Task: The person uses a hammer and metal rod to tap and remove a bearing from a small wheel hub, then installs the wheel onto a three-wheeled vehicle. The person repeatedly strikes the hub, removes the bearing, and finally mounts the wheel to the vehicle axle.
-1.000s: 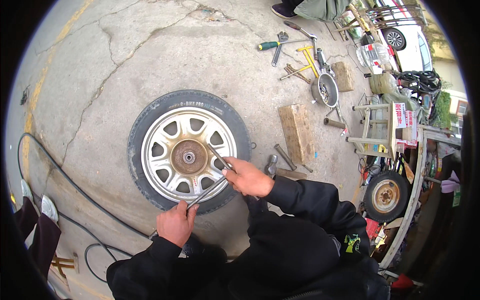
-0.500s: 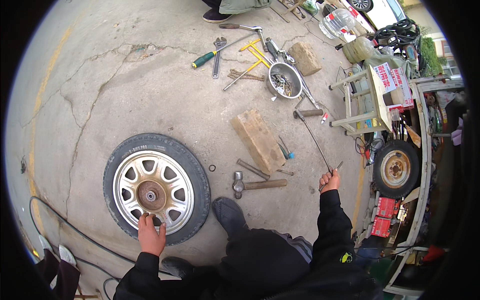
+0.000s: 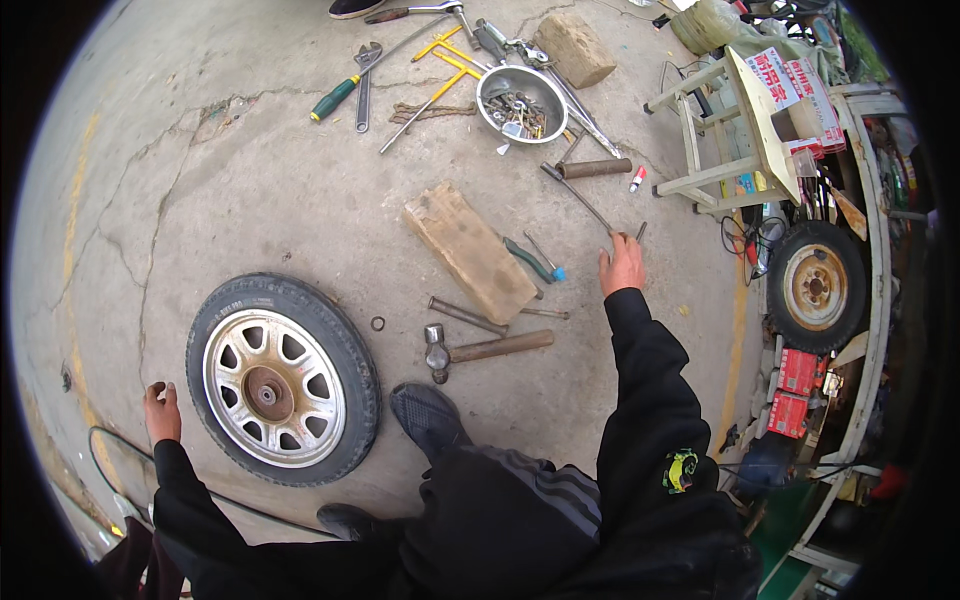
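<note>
My right hand (image 3: 622, 268) is at two metal bars (image 3: 580, 197) low over the concrete, fingertips on their near ends and thumb apart, its grip loosened. My left hand (image 3: 162, 408) is empty, fingers loosely bent and apart, just left of a tyred silver wheel (image 3: 313, 419) with a rusty hub, lying flat. Between wheel and right hand lie a wooden block (image 3: 470, 255), a ball-peen hammer (image 3: 497, 346), a steel bar (image 3: 463, 313) and green-handled pliers (image 3: 530, 258).
A steel bowl of small parts (image 3: 520, 103) sits among wrenches, screwdrivers and a second block (image 3: 575, 50) at the top. At right are a pale stool (image 3: 760, 150), an upright rusty wheel (image 3: 815, 285) and clutter. A black hose (image 3: 240, 508) crosses lower left; another person's shoe (image 3: 350, 7) shows above.
From holding the bars over the wheel, my right hand has carried them rightward and up, now loosening on them. My left hand has come away from the wheel leftward. The view has shifted.
</note>
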A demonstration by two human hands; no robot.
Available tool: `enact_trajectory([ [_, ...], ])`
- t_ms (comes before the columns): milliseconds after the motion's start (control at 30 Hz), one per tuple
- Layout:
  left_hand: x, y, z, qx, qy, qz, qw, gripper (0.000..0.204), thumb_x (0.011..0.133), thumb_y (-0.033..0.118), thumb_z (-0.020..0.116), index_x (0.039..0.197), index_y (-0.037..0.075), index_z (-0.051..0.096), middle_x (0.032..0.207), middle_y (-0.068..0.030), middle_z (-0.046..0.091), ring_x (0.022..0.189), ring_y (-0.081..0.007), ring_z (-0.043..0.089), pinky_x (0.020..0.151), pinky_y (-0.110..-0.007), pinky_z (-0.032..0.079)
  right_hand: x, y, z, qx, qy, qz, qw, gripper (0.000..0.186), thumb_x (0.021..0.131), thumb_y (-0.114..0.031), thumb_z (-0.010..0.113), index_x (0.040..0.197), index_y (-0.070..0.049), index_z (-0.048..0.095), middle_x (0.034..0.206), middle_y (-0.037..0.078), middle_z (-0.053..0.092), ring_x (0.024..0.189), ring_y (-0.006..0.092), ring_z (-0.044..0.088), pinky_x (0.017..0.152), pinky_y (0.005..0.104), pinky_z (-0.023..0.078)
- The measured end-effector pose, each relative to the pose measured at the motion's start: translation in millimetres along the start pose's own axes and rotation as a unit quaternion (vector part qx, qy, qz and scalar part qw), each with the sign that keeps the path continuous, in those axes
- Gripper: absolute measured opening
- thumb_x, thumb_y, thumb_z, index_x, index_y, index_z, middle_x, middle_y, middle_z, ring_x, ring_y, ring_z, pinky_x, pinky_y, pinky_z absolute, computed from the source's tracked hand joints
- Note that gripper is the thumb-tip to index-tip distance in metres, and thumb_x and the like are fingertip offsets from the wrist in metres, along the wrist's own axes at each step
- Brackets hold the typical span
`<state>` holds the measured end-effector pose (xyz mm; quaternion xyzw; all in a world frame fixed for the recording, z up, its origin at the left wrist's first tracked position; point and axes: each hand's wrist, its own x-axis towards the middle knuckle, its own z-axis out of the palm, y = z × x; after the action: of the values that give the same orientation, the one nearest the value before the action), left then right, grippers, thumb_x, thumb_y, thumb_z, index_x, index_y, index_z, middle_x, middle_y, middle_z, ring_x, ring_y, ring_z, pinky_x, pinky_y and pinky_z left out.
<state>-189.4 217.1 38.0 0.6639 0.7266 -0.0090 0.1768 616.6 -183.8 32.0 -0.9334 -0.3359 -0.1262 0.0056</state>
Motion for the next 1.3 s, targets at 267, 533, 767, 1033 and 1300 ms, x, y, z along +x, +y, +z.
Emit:
enact_trajectory([
  [267, -39.3, 37.3, -19.2, -0.079, 0.074, 0.070, 0.992, 0.035, 0.098, 0.027, 0.066, 0.119, 0.000, 0.065, 0.122, -0.0187, 0.065, 0.100, -0.0336, 0.069, 0.087, -0.043, 0.054, -27.8, -64.1, 54.8, 0.056, -0.196, -0.028, 0.979, 0.019, 0.091, -0.022, 0.073, 0.101, -0.009, 0.064, 0.111, 0.016, 0.064, 0.095, 0.0407, 0.068, 0.079, 0.0510, 0.055],
  [533, -145.4, 27.2, 103.0, 0.031, 0.170, -0.107, 0.979, 0.068, 0.093, 0.040, 0.069, 0.140, -0.003, 0.047, 0.145, -0.0263, 0.047, 0.137, -0.0435, 0.043, 0.108, -0.054, 0.042, 4.1, -79.8, -10.0, 0.221, -0.044, 0.070, 0.972, 0.033, 0.101, -0.019, 0.058, 0.127, 0.000, 0.057, 0.104, 0.024, 0.070, 0.096, 0.0350, 0.070, 0.084, 0.0429, 0.054],
  [767, -169.5, 25.5, 148.4, -0.030, 0.189, -0.137, 0.972, 0.092, 0.092, 0.054, 0.068, 0.155, -0.003, 0.031, 0.149, -0.0302, 0.041, 0.136, -0.0451, 0.043, 0.108, -0.052, 0.042, -89.4, -347.9, -153.8, 0.266, -0.221, -0.484, 0.804, 0.014, 0.093, -0.014, 0.070, 0.104, -0.005, 0.072, 0.076, 0.020, 0.068, 0.069, 0.0389, 0.067, 0.061, 0.0460, 0.051],
  [1033, -171.6, 30.6, 144.0, -0.025, 0.199, -0.148, 0.968, 0.091, 0.092, 0.054, 0.068, 0.155, -0.001, 0.033, 0.149, -0.0273, 0.042, 0.137, -0.0427, 0.044, 0.106, -0.051, 0.043, -178.9, -528.2, -128.5, 0.062, -0.218, -0.731, 0.644, 0.004, 0.082, -0.010, 0.064, 0.081, -0.006, 0.063, 0.074, 0.013, 0.070, 0.067, 0.0312, 0.072, 0.059, 0.0431, 0.056],
  [1300, -172.2, 30.4, 143.2, -0.039, 0.194, -0.150, 0.969, 0.091, 0.092, 0.053, 0.069, 0.155, -0.001, 0.033, 0.149, -0.0271, 0.042, 0.136, -0.0426, 0.044, 0.106, -0.051, 0.042, -192.5, -547.0, -130.8, -0.021, -0.221, -0.760, 0.611, 0.008, 0.080, -0.013, 0.064, 0.075, -0.007, 0.066, 0.064, 0.016, 0.067, 0.062, 0.0325, 0.071, 0.058, 0.0437, 0.055],
])
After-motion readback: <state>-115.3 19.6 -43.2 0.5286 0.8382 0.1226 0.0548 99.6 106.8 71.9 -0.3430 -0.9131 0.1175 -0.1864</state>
